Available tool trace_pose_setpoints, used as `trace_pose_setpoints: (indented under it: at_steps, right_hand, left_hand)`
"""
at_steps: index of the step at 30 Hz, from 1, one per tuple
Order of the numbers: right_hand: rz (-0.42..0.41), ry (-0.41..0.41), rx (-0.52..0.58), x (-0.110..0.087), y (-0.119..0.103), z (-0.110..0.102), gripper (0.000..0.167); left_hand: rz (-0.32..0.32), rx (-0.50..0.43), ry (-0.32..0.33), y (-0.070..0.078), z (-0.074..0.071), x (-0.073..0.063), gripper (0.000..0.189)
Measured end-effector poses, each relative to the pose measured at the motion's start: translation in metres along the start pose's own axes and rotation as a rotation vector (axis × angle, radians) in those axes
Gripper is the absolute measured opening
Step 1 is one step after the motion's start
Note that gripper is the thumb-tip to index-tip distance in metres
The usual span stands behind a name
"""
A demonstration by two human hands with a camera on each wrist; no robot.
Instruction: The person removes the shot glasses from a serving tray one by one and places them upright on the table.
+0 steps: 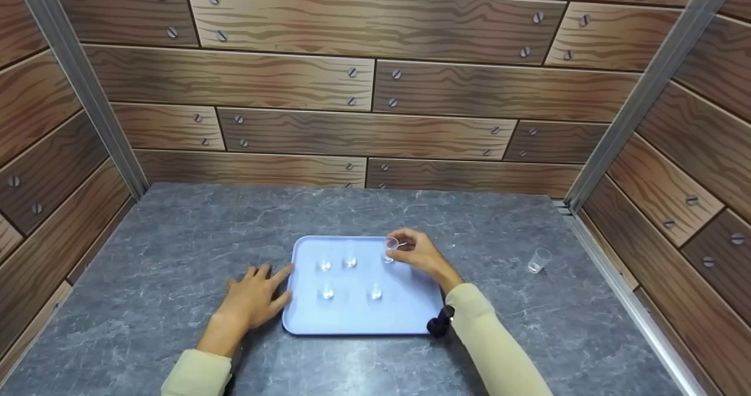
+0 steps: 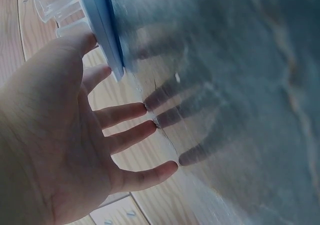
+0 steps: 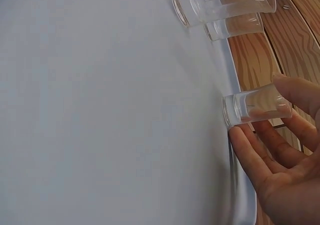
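Note:
A light blue tray (image 1: 352,320) lies on the table. My right hand (image 1: 419,255) pinches a clear shot glass (image 3: 255,106) by its upper part, between thumb and fingers. The glass is upright at the tray's far right corner, its base at the tray surface; whether it bears weight there I cannot tell. My left hand (image 1: 252,299) lies on the table at the tray's left edge, fingers spread. In the left wrist view its thumb and index finger (image 2: 97,77) touch the tray's rim. Several more shot glasses (image 1: 326,292) stand on the tray's left and middle.
Another clear shot glass (image 1: 538,260) stands on the grey marbled table (image 1: 234,214), well right of the tray. Wood-patterned walls (image 1: 352,85) enclose the back and sides, with metal posts (image 1: 633,91) at the corners.

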State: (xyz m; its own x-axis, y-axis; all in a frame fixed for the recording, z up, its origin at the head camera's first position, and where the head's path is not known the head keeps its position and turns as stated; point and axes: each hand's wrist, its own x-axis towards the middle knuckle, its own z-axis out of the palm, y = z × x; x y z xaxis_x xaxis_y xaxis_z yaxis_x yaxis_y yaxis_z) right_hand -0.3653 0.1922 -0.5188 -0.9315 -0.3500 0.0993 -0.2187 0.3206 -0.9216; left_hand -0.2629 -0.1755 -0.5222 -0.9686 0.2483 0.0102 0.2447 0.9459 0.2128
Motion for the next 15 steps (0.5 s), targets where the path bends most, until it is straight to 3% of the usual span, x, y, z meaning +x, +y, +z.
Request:
trace_pose_setpoints:
  at_steps: [15]
  right_hand:
    - [0.015, -0.045, -0.014, -0.005, -0.009, -0.013, 0.043]
  left_hand:
    - [0.000, -0.004, 0.002, 0.000, 0.000, 0.000, 0.056]
